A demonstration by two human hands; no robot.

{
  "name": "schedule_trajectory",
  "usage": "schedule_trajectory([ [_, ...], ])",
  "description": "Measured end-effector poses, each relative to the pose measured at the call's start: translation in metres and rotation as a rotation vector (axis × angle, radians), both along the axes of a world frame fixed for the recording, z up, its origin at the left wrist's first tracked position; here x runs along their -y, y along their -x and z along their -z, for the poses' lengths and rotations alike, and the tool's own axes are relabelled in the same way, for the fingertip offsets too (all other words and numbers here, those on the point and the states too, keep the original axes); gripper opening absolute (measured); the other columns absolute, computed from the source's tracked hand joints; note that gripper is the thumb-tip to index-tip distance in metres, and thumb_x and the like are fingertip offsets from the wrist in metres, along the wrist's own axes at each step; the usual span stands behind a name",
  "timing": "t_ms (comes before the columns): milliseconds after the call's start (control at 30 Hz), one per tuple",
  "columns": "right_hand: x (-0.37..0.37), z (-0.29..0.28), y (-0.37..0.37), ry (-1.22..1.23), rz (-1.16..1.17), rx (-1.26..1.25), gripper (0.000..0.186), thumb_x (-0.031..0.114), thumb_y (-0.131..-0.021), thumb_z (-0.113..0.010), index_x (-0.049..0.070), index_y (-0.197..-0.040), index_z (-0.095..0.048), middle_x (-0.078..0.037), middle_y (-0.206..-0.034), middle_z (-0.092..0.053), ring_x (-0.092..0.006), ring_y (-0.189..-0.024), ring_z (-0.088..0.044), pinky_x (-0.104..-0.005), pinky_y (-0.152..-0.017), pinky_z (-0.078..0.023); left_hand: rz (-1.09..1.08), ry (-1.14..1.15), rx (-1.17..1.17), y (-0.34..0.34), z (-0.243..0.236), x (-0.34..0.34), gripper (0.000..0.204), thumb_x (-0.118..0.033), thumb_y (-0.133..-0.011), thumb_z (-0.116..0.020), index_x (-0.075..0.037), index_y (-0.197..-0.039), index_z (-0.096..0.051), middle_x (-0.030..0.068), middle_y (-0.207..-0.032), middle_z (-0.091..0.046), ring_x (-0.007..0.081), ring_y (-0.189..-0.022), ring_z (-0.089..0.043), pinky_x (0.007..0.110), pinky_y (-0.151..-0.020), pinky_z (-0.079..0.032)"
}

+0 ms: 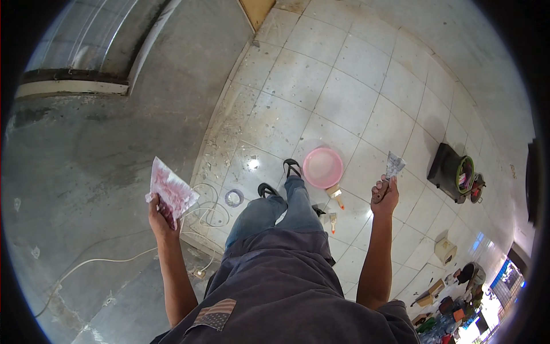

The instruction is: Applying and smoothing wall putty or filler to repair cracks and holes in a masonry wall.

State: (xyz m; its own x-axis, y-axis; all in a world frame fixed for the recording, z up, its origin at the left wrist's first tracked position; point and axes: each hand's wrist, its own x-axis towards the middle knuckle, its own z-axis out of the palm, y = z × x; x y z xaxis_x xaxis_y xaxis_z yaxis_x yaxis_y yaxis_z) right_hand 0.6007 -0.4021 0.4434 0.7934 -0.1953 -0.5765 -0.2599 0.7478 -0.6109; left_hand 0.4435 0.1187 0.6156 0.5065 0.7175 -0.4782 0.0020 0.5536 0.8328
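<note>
My left hand [162, 222] is closed around the lower edge of a white plastic bag [172, 188] with pink smears. The bag fans out above the fingers to a pointed corner; what it contains cannot be made out. On the other side, my right hand [385, 198] grips a putty knife [394, 165] by its brown handle. Its wide, grey-white blade points up and away from me. Both hands are held apart, well out in front of my body. On the tiles between them, beyond my legs, a pink basin [307, 175] holds something pale.
Beside the basin lie a paintbrush [337, 198] and a second paintbrush [333, 221]. A roll of tape [234, 198] and a looped white cable [117, 260] are near the grey wall [143, 126]. At right stand a black container [444, 172] and a pale box [446, 251].
</note>
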Motion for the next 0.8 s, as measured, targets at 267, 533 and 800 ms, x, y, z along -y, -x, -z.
schedule_trajectory([
  [267, -0.017, 0.009, 0.070, 0.016, -0.009, -0.103, 0.017, 0.025, -0.097, -0.046, 0.013, -0.109, -0.046, -0.003, -0.088, -0.056, -0.0125, -0.063, -0.053, -0.0241, -0.048, -0.044, -0.056, 0.016, -0.107, 0.013, 0.021, -0.018, 0.011, -0.023, -0.090, -0.058, -0.014, -0.083, -0.059, -0.0029, -0.066, -0.060, 0.0097, -0.052, -0.057, 0.024, -0.051, -0.050],
  [533, -0.054, -0.013, 0.032, -0.023, -0.223, 0.018, 0.019, 0.027, -0.097, -0.046, 0.009, -0.104, -0.046, -0.006, -0.088, -0.057, -0.0137, -0.060, -0.052, -0.0240, -0.044, -0.044, -0.260, 0.058, -0.179, 0.055, 0.026, -0.041, 0.015, -0.025, -0.089, -0.057, -0.014, -0.078, -0.057, -0.0026, -0.062, -0.056, 0.0099, -0.046, -0.051, 0.024, -0.039, -0.039],
  [800, -0.180, -0.018, -0.079, 0.018, -0.456, -0.128, 0.027, 0.032, -0.098, -0.045, 0.007, -0.107, -0.048, -0.005, -0.088, -0.058, -0.0122, -0.058, -0.053, -0.0232, -0.043, -0.043, -0.507, 0.282, -0.288, 0.101, 0.093, -0.095, 0.016, -0.022, -0.091, -0.053, -0.009, -0.088, -0.060, 0.0042, -0.074, -0.063, 0.0159, -0.061, -0.060, 0.029, -0.056, -0.051],
])
